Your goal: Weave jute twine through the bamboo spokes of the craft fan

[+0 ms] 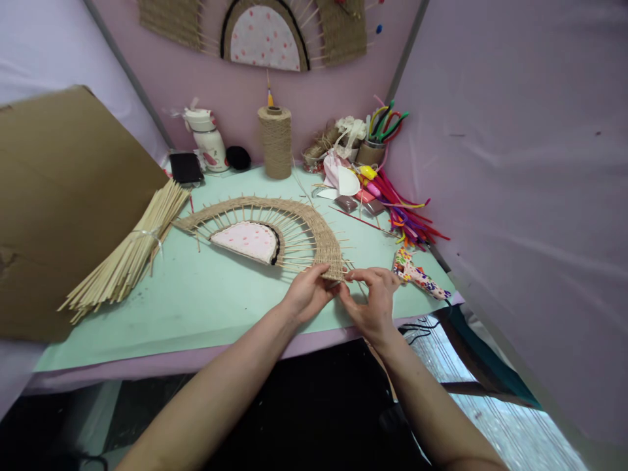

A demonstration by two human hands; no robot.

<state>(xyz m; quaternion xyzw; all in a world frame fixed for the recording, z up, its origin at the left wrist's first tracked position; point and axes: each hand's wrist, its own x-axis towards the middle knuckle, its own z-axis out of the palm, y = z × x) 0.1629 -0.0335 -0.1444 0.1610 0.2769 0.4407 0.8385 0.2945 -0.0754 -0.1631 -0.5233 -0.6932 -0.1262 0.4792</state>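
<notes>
A half-round woven twine fan [326, 239] with thin stick spokes lies on the table. Its centre is a pale half-disc with pink spots [248, 241], edged in black at one side. My left hand [309, 293] grips the fan's near right end, thumb on top of the weave and fingers beneath. Beside it, my right hand [370, 297] pinches at the outer edge of that same end, with a strand of twine at its fingers. A large cone of twine [275, 144] stands upright at the back, a strand trailing from its right side.
A bundle of sticks [130, 252] lies at the left against a cardboard sheet [63, 209]. A flower-patterned glue gun [420, 275] rests right of my right hand. Behind it are colourful pipe cleaners [412, 209] and a pot of scissors [377, 140]. A white bottle [209, 140] stands at the back.
</notes>
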